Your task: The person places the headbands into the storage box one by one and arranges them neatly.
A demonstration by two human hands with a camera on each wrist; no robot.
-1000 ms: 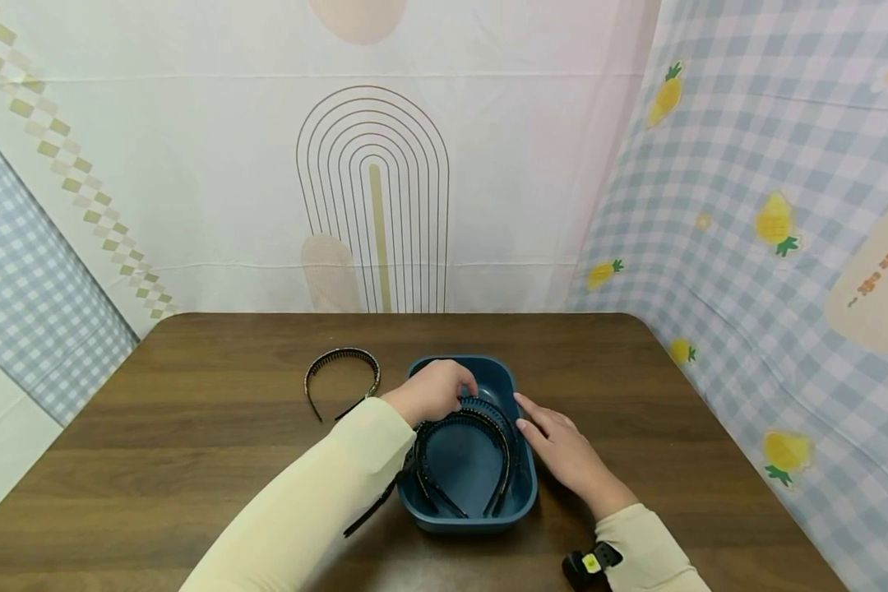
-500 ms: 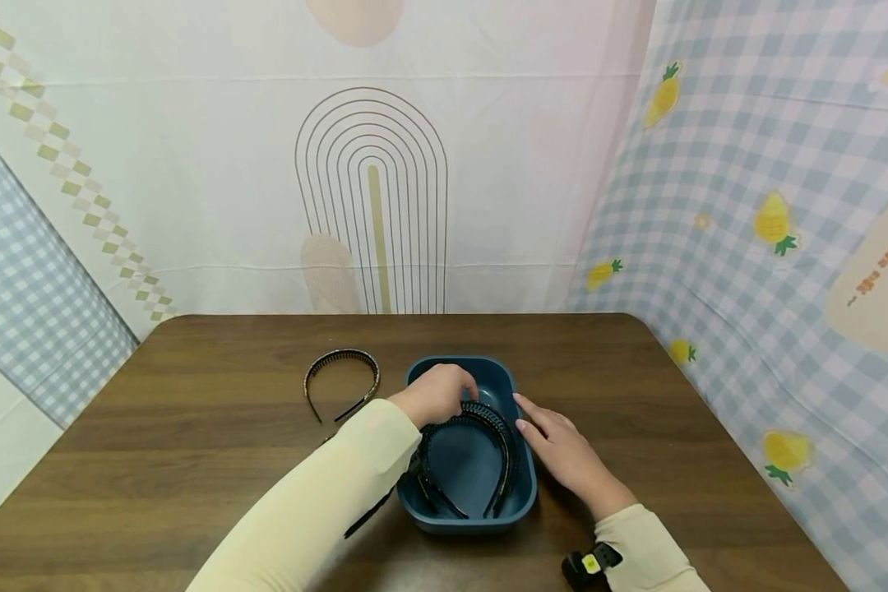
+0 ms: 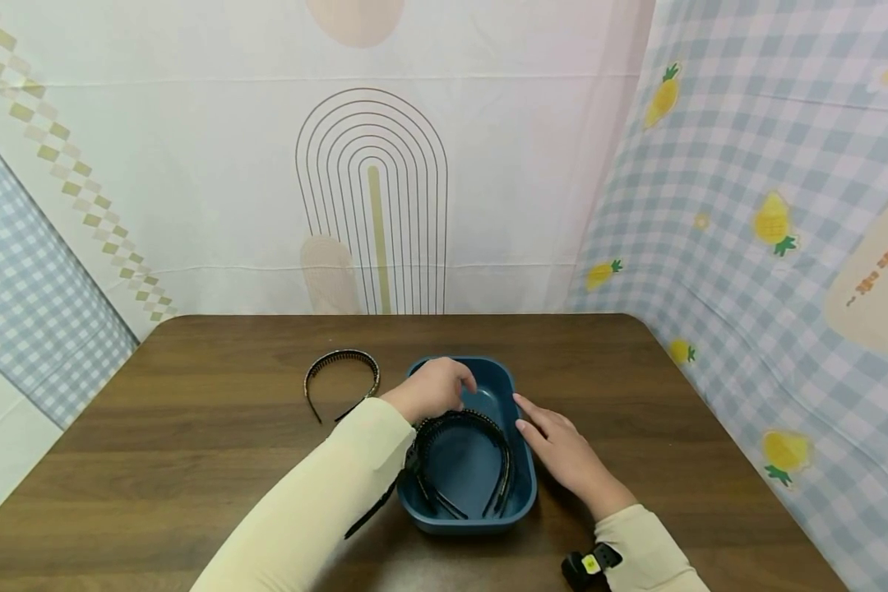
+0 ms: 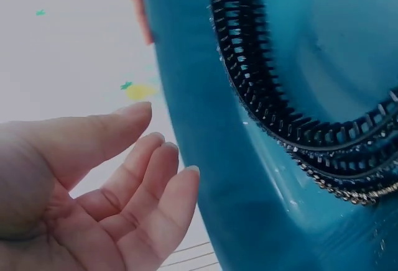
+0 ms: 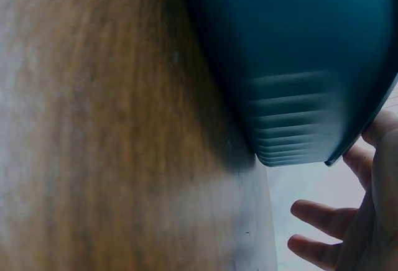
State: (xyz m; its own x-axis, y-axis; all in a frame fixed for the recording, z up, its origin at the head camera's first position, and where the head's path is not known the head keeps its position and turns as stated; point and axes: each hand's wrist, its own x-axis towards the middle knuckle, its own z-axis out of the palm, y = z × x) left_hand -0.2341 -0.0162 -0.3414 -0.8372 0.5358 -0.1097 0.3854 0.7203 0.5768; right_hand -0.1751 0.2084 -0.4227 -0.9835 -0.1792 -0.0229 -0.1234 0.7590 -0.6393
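A blue plastic bin (image 3: 521,493) stands on the table. Inside it lie black toothed headbands (image 3: 505,444), nested together with their ends toward the near side; in the left wrist view the headbands (image 4: 298,135) show rows of teeth and a glittery outer edge. Over the bin's far left part hovers my left hand (image 3: 432,388), its fingers loosely bent, nothing between them and apart from the headbands. My right hand (image 3: 562,448) rests its fingertips at the bin's right rim, fingers mostly straight. In the right wrist view, the right hand (image 5: 367,202) is partly cut off by the frame edge.
Another headband (image 3: 376,366), black with a gold-toned edge, lies on the wooden table (image 3: 229,411) left of the bin. A black strap (image 3: 370,514) hangs from the left wrist, and a black wrist device (image 3: 592,563) sits on the right one. Patterned cloths (image 3: 525,205) hang behind.
My left fingers have let go of the topmost headband, which has dropped and settled toward the near side against the others. The right hand has kept its place at the rim.
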